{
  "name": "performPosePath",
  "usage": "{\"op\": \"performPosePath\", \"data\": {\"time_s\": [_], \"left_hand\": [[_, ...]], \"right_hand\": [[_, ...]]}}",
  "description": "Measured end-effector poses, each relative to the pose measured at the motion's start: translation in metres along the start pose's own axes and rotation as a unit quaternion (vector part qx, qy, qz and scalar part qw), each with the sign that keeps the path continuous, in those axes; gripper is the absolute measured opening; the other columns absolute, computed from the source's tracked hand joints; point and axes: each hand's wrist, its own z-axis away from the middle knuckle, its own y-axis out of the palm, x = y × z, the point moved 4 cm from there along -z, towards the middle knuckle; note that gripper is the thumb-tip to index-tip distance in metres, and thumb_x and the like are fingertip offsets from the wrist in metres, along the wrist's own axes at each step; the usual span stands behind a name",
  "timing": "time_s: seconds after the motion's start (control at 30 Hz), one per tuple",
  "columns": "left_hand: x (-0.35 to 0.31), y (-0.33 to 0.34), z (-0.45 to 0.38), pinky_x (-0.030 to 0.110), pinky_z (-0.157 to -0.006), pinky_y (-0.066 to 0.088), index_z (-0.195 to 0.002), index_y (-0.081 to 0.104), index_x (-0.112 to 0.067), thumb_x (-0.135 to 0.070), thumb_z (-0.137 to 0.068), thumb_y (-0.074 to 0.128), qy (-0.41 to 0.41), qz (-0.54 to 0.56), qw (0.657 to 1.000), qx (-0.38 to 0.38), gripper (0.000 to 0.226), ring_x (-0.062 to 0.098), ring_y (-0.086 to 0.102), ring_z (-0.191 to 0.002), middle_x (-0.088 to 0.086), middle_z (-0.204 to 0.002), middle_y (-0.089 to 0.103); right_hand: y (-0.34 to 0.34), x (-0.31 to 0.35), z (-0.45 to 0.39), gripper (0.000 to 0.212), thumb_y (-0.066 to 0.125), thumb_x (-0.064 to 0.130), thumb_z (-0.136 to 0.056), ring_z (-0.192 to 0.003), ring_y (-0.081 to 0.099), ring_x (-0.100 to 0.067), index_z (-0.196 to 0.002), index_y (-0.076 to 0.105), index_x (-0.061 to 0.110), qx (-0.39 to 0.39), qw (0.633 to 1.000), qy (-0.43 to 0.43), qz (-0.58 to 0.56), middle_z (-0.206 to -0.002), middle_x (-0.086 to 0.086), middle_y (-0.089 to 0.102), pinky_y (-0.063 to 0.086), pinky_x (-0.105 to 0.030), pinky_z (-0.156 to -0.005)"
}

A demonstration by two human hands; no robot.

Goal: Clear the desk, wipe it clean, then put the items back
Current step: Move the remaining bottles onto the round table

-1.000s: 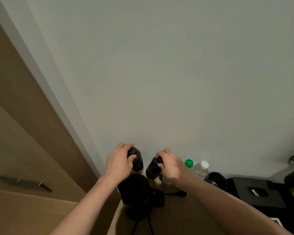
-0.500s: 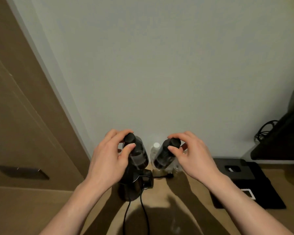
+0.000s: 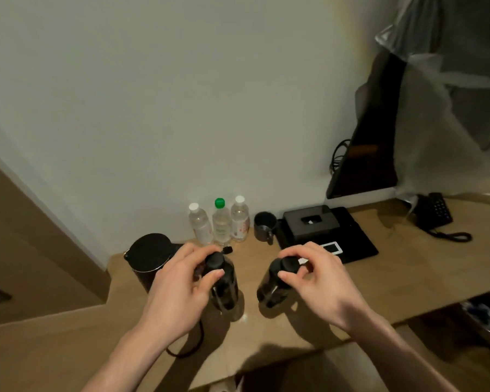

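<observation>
Pale wall and a tan desk (image 3: 393, 267) fill the view. Beyond the grips stand a black kettle (image 3: 147, 254), a black tray (image 3: 359, 241) and three clear water bottles (image 3: 220, 222). Two dark bottles are held just above the desk: the left bottle (image 3: 225, 287) is pinched at its cap by the left hand (image 3: 178, 290), the right bottle (image 3: 269, 287) likewise by the right hand (image 3: 320, 281). Below the grips, smooth bodies hang; they are judged rigid, slippery and moderately heavy, so a lower grasp would be surer.

Left hand (image 3: 178, 290), right hand (image 3: 320, 284) bare; forearms unsleeved (no rings, watch).
</observation>
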Motion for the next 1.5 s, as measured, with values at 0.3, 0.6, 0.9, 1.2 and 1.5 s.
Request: {"op": "performPosePath", "data": {"time_s": [0.3, 0.6, 0.9, 1.2, 1.5], "left_hand": [[-0.113, 0.088, 0.046, 0.029, -0.08, 0.06, -0.13, 0.058, -0.045, -0.039, -0.094, 0.067, 0.046, 0.018, 0.998, 0.041, 0.038, -0.005, 0.059, -0.096, -0.027, -0.111, 0.052], [-0.234, 0.201, 0.131, 0.031, -0.078, 0.061, -0.135, 0.058, -0.041, -0.043, -0.095, 0.065, 0.072, 0.03, 0.992, 0.1, 0.041, 0.001, 0.064, -0.088, -0.027, -0.114, 0.053], [-0.351, 0.292, 0.157, 0.031, -0.085, 0.06, -0.134, 0.06, -0.041, -0.041, -0.096, 0.064, 0.138, 0.023, 0.972, 0.187, 0.038, 0.001, 0.062, -0.102, -0.026, -0.116, 0.054], [-0.455, 0.41, 0.114, 0.026, -0.084, 0.058, -0.134, 0.057, -0.045, -0.04, -0.097, 0.065, 0.209, 0.003, 0.95, 0.233, 0.038, 0.002, 0.06, -0.1, -0.026, -0.12, 0.051], [-0.59, 0.536, 0.056, 0.031, -0.087, 0.058, -0.13, 0.06, -0.043, -0.038, -0.096, 0.066, 0.237, 0.063, 0.932, 0.268, 0.035, 0.001, 0.058, -0.105, -0.024, -0.114, 0.054]], "right_hand": [[-0.094, -0.083, 0.11, 0.026, 0.079, 0.031, -0.089, -0.087, 0.064, -0.001, -0.11, 0.069, 0.043, -0.051, 0.998, 0.023, 0.014, -0.105, 0.021, 0.059, 0.057, -0.023, -0.077], [-0.186, -0.199, 0.242, 0.026, 0.078, 0.038, -0.089, -0.08, 0.064, 0.0, -0.112, 0.067, 0.042, -0.067, 0.994, 0.073, 0.046, -0.104, 0.022, 0.057, 0.059, -0.023, -0.077], [-0.268, -0.29, 0.33, 0.027, 0.077, 0.036, -0.09, -0.081, 0.063, 0.006, -0.111, 0.063, 0.048, -0.107, 0.985, 0.13, 0.028, -0.104, 0.024, 0.055, 0.053, -0.015, -0.064], [-0.364, -0.383, 0.351, 0.028, 0.074, 0.032, -0.092, -0.087, 0.062, 0.002, -0.11, 0.061, 0.048, -0.145, 0.974, 0.171, 0.007, -0.107, 0.023, 0.055, 0.047, -0.004, -0.065], [-0.5, -0.485, 0.358, 0.022, 0.075, 0.057, -0.08, -0.084, 0.064, -0.004, -0.098, 0.062, 0.058, -0.252, 0.95, 0.185, 0.013, -0.104, 0.02, 0.059, 0.056, -0.023, -0.071]]}}
